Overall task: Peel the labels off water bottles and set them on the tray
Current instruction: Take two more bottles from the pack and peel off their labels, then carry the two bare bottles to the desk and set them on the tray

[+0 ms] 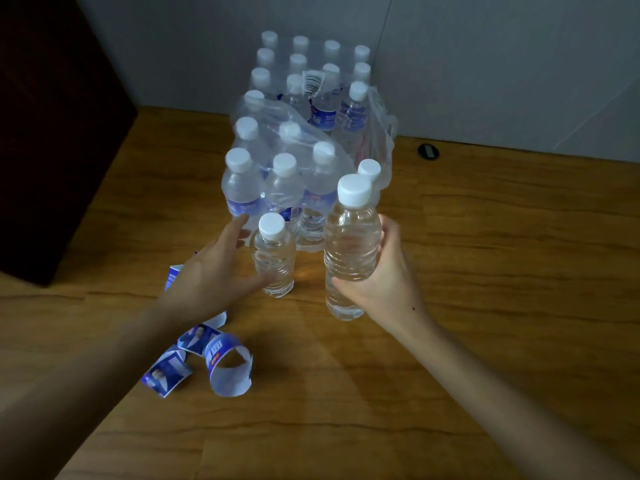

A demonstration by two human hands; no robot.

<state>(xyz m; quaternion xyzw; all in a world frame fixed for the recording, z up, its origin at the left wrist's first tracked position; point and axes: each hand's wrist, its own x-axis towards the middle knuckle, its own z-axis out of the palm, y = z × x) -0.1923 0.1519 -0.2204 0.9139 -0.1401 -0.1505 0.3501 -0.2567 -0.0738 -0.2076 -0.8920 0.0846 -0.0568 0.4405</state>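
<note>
A: What did the right hand hold?

B: It was closed around a bare bottle, clear, with a white cap and no label. The fingers wrapped the lower half, and the bottle was upright, lifted a little above the wooden table. Just under and behind it stood a second bare bottle; only its base and its cap showed, so it could not be told if the two touched.

A: And the left hand?

B: It was wide open, palm to the right, fingers spread. It held nothing. The thumb touched, or almost touched, the low part of a third bare bottle, which stood on the table to the left of the held one. The fingertips reached far, near the pack.

A: What was the pack?

B: Many labelled bottles with white caps and blue labels, in torn clear plastic wrap, standing at the far middle of the table against a grey wall.

A: Where were the labels?

B: Peeled labels, blue and white, lay on the table near left, under the left forearm. One was curled into a ring.

A: Anything else?

B: A small dark round thing was in the table at far right, and a dark cabinet stood at the left.
</note>
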